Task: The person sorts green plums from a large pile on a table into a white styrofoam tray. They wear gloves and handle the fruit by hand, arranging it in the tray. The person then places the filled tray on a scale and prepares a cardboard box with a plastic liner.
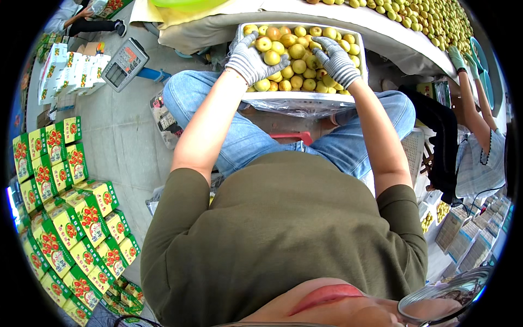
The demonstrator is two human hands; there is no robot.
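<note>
A white foam box (302, 96) full of round yellow-green fruits, some with reddish-brown patches, stands before me at my knees. Both of my hands wear grey-and-white striped gloves. My left hand (255, 59) reaches over the box's left part, thumb and fingers spread around a few fruits (271, 57) at their edge; whether it grips any of them I cannot tell. On the right side, my right hand (337, 61) lies over the fruits with its fingers apart, the fingertips touching or close to some of them. Clear plastic film (302, 108) hangs at the box's near side.
A cloth-covered table (392, 49) heaped with fruits (421, 20) curves behind the box. At right, a co-worker's gloved hands (457, 59) reach to it. A digital scale (124, 65) stands at left, near white cartons (73, 73). Printed green-and-yellow cartons (88, 216) are stacked lower left.
</note>
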